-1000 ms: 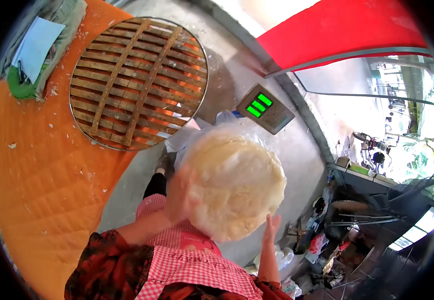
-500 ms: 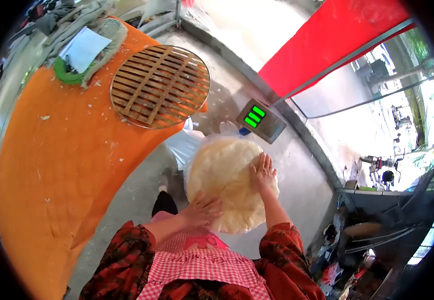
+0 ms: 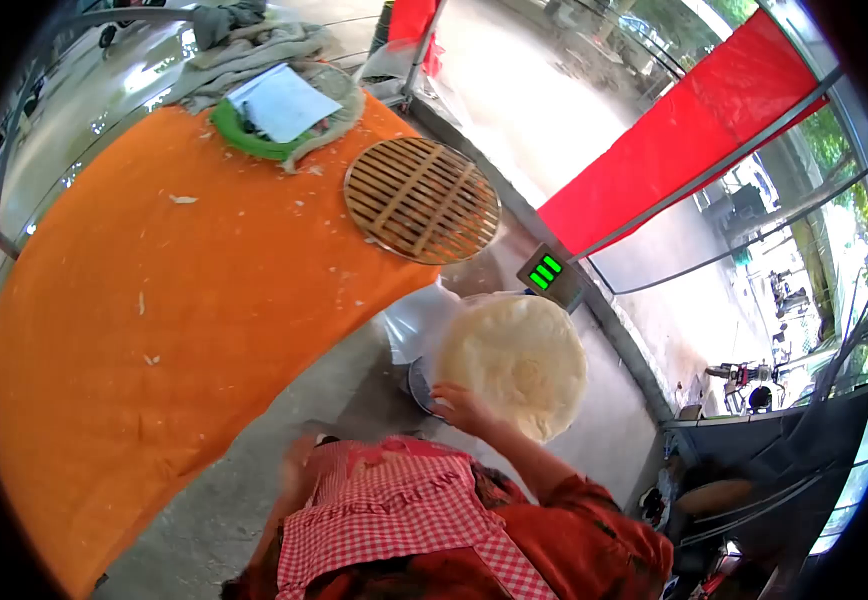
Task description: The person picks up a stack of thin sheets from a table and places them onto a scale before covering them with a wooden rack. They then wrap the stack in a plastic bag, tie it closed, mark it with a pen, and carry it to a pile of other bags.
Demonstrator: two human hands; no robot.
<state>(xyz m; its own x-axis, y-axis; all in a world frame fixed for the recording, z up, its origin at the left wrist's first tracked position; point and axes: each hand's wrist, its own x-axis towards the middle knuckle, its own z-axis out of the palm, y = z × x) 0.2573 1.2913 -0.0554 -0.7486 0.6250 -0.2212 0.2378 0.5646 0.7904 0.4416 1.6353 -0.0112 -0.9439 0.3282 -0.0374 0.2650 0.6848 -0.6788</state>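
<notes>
A big round slab of pale dough (image 3: 519, 360) lies on a container whose dark side shows under its left edge. My right hand (image 3: 462, 408) is at the dough's lower left edge, its fingers bent and partly apart, holding nothing that I can see. Low beside the checked apron is my left hand (image 3: 302, 455), smeared by motion, its fingers not clear. Clear plastic (image 3: 409, 322) hangs out at the dough's upper left. Just beyond the dough stands a scale (image 3: 551, 275) with a lit green display.
An orange-covered table (image 3: 194, 300) fills the left, with scattered pale scraps. On it are a round slatted wooden rack (image 3: 419, 200) and a green-rimmed tray (image 3: 254, 147) with a white sheet (image 3: 289, 103). A low concrete ledge (image 3: 614, 335) runs along the right.
My left hand has come off the dough and down beside the apron. My right hand has moved from the dough's right side to its lower left edge. The view has turned left.
</notes>
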